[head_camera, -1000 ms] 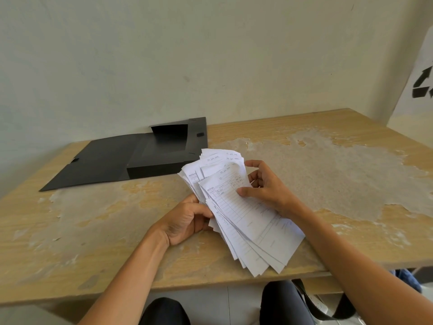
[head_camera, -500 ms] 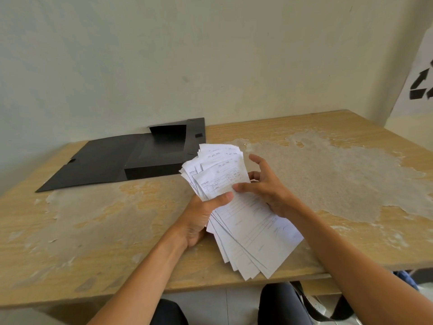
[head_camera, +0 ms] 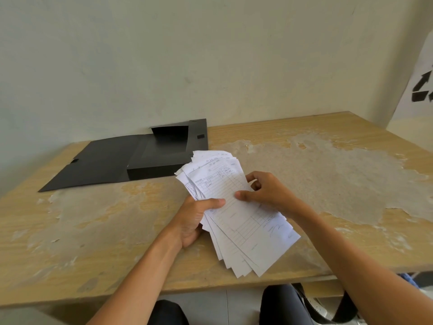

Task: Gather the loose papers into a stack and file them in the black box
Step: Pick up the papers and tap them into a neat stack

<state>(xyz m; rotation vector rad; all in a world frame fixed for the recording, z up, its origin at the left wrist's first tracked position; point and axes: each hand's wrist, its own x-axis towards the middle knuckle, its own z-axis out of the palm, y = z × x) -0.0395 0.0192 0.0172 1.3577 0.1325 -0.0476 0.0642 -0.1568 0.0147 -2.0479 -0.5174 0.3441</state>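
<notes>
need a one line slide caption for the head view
Both hands, left and right, hold a fanned stack of papers above the worn table, beside the open black box.

Both hands (head_camera: pixel 194 219) (head_camera: pixel 269 193) closed (thumbs uppermost)

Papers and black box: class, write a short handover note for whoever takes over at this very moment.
Left hand: gripping the fanned papers from the left, thumb on top.
Right hand: pinching the papers' right edge.
Black box: open, at the back of the table, no papers in it.
Done: papers gathered in hand.
Left: square the fan into a stack, file it in the box.
</notes>
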